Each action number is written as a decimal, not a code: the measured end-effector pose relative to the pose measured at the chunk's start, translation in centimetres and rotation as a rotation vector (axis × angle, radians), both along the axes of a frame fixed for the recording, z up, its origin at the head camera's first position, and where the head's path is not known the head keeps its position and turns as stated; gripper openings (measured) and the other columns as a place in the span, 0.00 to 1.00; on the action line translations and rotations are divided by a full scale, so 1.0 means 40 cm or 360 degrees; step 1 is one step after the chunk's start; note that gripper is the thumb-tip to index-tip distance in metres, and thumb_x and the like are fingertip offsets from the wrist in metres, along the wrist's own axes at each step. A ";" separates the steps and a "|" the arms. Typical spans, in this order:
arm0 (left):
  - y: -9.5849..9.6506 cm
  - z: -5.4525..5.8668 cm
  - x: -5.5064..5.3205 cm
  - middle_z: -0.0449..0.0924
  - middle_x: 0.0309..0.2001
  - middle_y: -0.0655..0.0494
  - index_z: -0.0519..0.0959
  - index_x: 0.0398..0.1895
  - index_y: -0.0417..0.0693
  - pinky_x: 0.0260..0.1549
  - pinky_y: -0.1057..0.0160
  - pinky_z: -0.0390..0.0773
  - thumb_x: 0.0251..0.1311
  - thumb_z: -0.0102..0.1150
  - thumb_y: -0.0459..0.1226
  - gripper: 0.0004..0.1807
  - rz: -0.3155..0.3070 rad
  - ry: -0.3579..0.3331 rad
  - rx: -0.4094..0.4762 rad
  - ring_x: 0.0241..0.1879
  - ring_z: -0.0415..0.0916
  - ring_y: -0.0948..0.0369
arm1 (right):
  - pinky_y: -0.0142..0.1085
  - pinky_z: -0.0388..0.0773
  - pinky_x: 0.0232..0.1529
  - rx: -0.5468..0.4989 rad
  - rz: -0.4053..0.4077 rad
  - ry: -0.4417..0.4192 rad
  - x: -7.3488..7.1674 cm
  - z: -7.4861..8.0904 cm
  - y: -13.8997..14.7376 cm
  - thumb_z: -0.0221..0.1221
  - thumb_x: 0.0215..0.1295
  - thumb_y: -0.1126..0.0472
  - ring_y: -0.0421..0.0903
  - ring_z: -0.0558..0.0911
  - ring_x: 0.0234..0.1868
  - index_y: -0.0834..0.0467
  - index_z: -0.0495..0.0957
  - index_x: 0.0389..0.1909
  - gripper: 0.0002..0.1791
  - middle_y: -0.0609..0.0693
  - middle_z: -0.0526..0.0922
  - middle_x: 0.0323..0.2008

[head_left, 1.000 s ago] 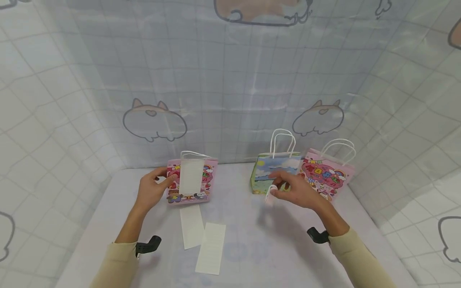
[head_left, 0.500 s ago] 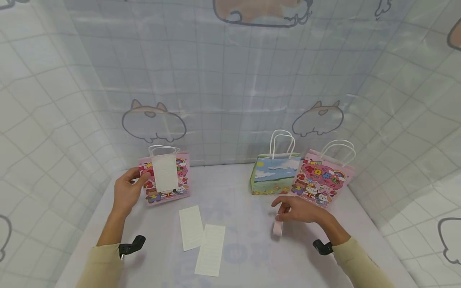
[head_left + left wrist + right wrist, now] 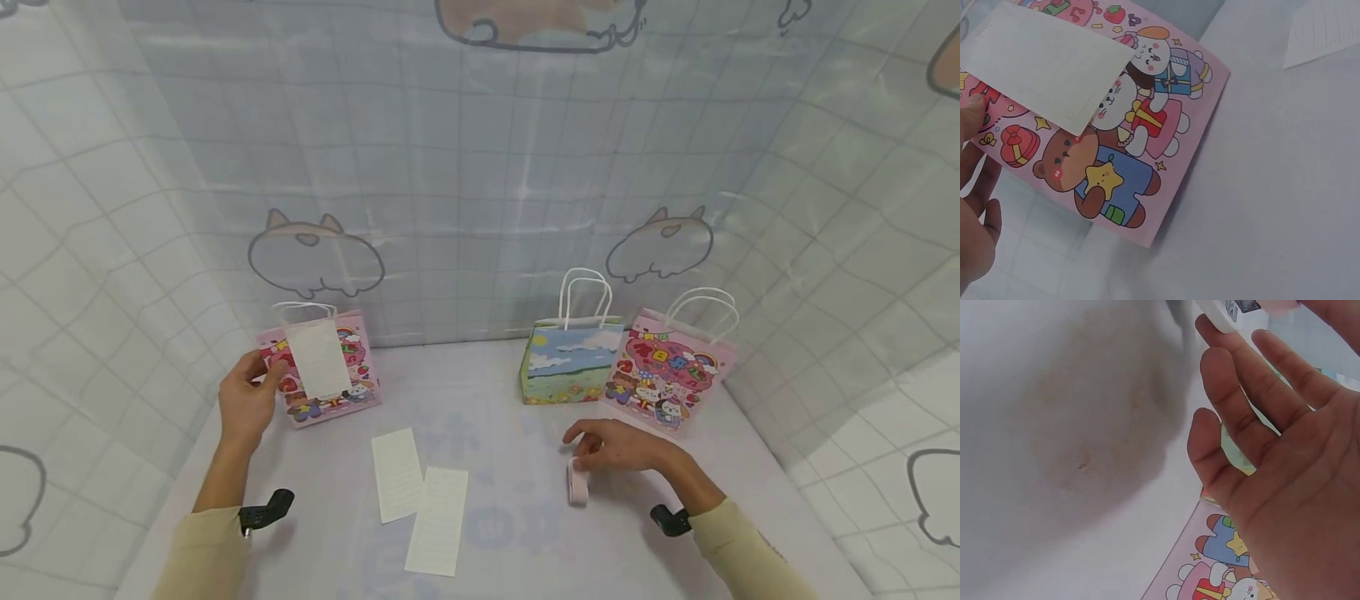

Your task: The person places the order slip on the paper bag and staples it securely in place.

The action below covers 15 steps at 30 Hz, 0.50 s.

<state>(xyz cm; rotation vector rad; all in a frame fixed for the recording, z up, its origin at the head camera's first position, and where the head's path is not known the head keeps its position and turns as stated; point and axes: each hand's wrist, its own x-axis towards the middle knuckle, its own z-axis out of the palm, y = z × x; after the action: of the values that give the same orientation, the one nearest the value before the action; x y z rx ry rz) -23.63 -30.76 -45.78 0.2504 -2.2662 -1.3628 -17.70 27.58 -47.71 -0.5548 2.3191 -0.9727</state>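
At the left of the head view my left hand grips the left edge of a pink cartoon paper bag, thumb on its front. A white slip of paper covers part of that front. The bag's printed bear shows in the left wrist view. My right hand pinches a small pale pink roll, apparently tape, close over the table. Only part of the roll shows at the top of the right wrist view; the other fingers are loosely bent.
Two lined paper slips, one upper and one lower, lie overlapping mid-table. A blue-green landscape bag and a second pink bag stand at the back right. A patterned sheet walls the table's back and sides.
My left hand has moved the pink bag, paper slip on its front, to the left. My right hand has come down from before the landscape bag toward the near table, still holding the roll.
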 end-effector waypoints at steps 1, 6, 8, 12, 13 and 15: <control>-0.003 -0.004 -0.002 0.79 0.42 0.65 0.78 0.62 0.45 0.43 0.71 0.65 0.70 0.60 0.44 0.21 0.0017 0.0002 0.0004 0.42 0.70 0.73 | 0.38 0.76 0.44 -0.0001 -0.0003 0.0005 0.000 -0.001 0.000 0.63 0.67 0.49 0.44 0.80 0.42 0.54 0.75 0.60 0.24 0.44 0.83 0.42; -0.024 -0.029 -0.014 0.77 0.39 0.70 0.78 0.60 0.43 0.40 0.73 0.65 0.69 0.62 0.42 0.20 0.0092 0.0075 0.0029 0.40 0.70 0.75 | 0.40 0.76 0.45 -0.0021 -0.0021 0.0015 0.000 -0.006 -0.003 0.63 0.69 0.51 0.46 0.80 0.43 0.54 0.76 0.59 0.21 0.45 0.84 0.44; -0.030 -0.036 -0.017 0.77 0.38 0.72 0.78 0.59 0.43 0.39 0.74 0.66 0.68 0.62 0.42 0.20 0.0107 0.0102 0.0037 0.39 0.71 0.75 | 0.41 0.76 0.45 -0.0025 -0.0031 0.0012 -0.001 -0.009 -0.003 0.63 0.69 0.51 0.46 0.80 0.43 0.54 0.76 0.59 0.21 0.46 0.83 0.44; -0.032 -0.042 -0.018 0.79 0.42 0.68 0.77 0.62 0.47 0.40 0.75 0.66 0.68 0.63 0.44 0.22 0.0117 0.0080 0.0048 0.41 0.71 0.75 | 0.41 0.76 0.45 -0.0029 -0.0050 0.0006 0.000 -0.012 -0.003 0.63 0.69 0.51 0.47 0.80 0.43 0.55 0.76 0.59 0.22 0.47 0.83 0.45; -0.030 -0.041 -0.018 0.80 0.44 0.64 0.77 0.63 0.48 0.40 0.75 0.66 0.68 0.62 0.45 0.22 0.0118 0.0062 0.0041 0.43 0.71 0.74 | 0.41 0.76 0.45 -0.0024 -0.0054 0.0006 0.000 -0.013 -0.002 0.63 0.69 0.51 0.46 0.80 0.43 0.55 0.76 0.59 0.22 0.47 0.83 0.45; -0.029 -0.043 -0.016 0.80 0.50 0.56 0.75 0.65 0.51 0.41 0.75 0.67 0.69 0.61 0.46 0.24 0.0107 0.0015 0.0039 0.44 0.71 0.72 | 0.41 0.76 0.45 -0.0022 -0.0059 0.0008 -0.001 -0.015 -0.001 0.63 0.69 0.50 0.46 0.80 0.44 0.55 0.76 0.59 0.22 0.46 0.83 0.45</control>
<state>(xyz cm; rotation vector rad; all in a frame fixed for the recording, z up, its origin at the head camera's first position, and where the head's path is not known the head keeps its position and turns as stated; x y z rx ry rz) -24.29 -31.92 -47.50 0.3245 -2.2140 -1.3555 -17.73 27.55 -48.33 -0.5215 2.3363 -1.0061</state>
